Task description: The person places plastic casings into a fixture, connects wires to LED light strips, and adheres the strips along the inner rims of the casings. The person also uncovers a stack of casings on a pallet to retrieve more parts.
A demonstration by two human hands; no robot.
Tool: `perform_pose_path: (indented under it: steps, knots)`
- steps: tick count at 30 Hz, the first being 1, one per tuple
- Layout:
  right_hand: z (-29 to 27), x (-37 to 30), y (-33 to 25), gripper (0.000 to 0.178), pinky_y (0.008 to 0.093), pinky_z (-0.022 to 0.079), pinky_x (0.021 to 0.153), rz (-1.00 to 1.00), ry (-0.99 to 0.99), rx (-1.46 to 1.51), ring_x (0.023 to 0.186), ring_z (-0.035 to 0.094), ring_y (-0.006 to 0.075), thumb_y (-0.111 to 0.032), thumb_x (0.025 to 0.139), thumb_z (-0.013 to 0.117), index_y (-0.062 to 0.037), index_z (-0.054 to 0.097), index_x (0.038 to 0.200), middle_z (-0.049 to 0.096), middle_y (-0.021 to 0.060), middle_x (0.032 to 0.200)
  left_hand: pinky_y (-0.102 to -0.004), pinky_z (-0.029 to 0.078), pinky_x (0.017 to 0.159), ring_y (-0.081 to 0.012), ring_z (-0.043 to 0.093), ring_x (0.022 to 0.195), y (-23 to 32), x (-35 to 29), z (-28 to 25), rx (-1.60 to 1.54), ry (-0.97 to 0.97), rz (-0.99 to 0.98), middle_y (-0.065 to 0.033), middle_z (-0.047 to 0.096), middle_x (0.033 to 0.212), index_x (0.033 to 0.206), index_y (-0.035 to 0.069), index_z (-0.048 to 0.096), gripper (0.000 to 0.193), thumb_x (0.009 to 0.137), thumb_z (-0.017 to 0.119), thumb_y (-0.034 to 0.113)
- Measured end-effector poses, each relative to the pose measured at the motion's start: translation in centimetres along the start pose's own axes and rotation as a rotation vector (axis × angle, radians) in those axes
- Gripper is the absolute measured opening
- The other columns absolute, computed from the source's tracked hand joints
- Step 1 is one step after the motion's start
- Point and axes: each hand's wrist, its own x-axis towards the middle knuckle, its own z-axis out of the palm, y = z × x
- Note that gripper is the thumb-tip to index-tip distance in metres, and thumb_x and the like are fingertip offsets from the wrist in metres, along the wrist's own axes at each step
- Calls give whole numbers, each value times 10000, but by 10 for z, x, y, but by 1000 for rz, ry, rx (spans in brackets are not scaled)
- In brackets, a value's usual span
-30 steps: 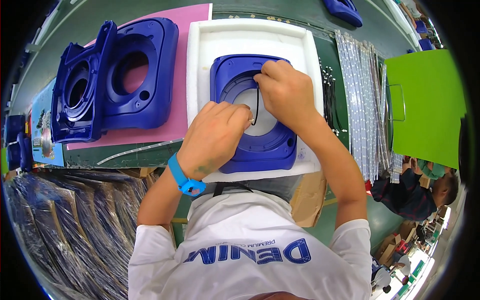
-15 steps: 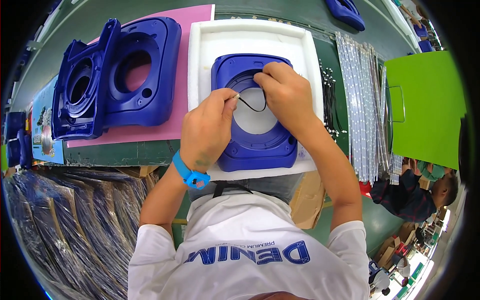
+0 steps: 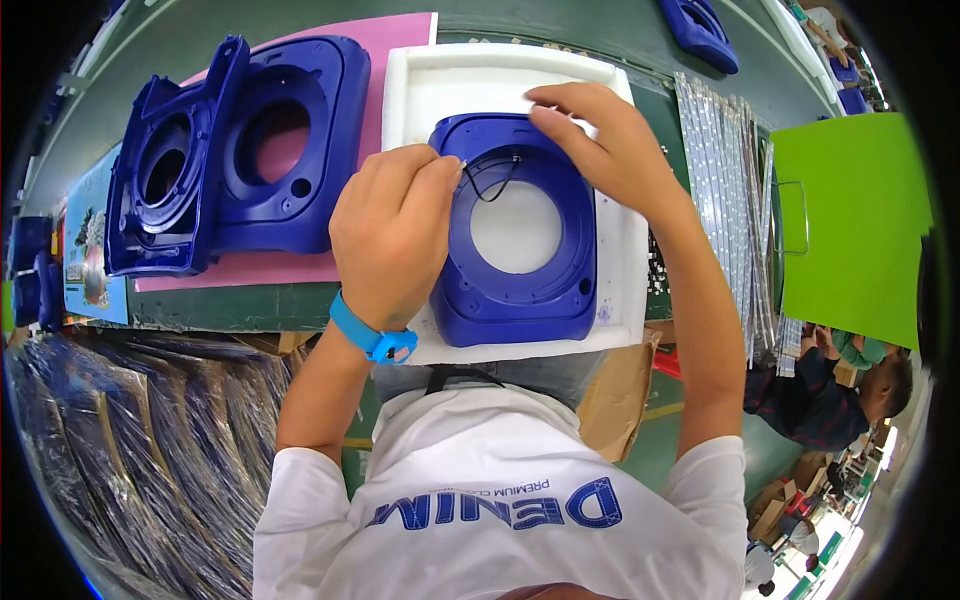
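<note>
In front of me a blue plastic housing (image 3: 515, 312) with a large round opening lies in a white foam tray (image 3: 420, 75). My left hand (image 3: 392, 225), wearing a blue wristband, pinches one end of a short black cable (image 3: 487, 199) at the opening's upper left. The cable sags in a loop across the opening, and its other end rests at the ring's upper edge. Over the housing's upper right corner, my right hand (image 3: 620, 145) is empty, with thumb and forefinger apart. Whether the cable's far end is fixed to the housing cannot be made out.
Two more blue housings (image 3: 312, 215) stand at left on a pink sheet (image 3: 405, 70). Right of the tray lie small black cables (image 3: 657, 265), a bundle of light strips (image 3: 715, 220) and a bright green panel (image 3: 850, 220). Plastic-wrapped stock (image 3: 150, 430) sits lower left. A person (image 3: 820, 395) is at far right.
My right hand has let go of the cable and moved up and right, its fingers opening. My left hand has shifted slightly left and up, still pinching the cable end.
</note>
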Motion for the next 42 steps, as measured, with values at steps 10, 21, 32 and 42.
perform_pose_path:
  steps: [10,21,32,42]
  knots:
    - [20,73,14,1102,416,477,1044,540,-842,346,1155,671,326,-928,882,349,32,705,1288,705,221,1237,-375,518,674,-254,643,791,0,11,5,184,-58,2,-74,667,890,968,30,756,133,838,780,27]
    - [45,46,54,611,333,539,901,463,319,504,974,717,219,-548,1021,621,44,750,1105,766,143,1028,-395,512,706,-249,626,833,10,19,21,9,-267,80,-66,647,920,989,32,751,142,853,753,75]
    - [16,-94,-89,210,354,559,650,-361,23,-21,847,743,239,-99,788,764,-64,742,994,757,77,937,-425,562,691,-302,690,836,-10,50,20,180,-832,253,-91,668,896,1056,56,775,194,910,656,104]
    - [173,-123,-180,345,270,464,572,-571,61,154,764,636,159,-184,840,653,-53,682,1159,659,87,1217,-451,559,711,-335,687,808,-7,57,26,183,-824,279,-112,688,866,977,70,795,145,896,683,111]
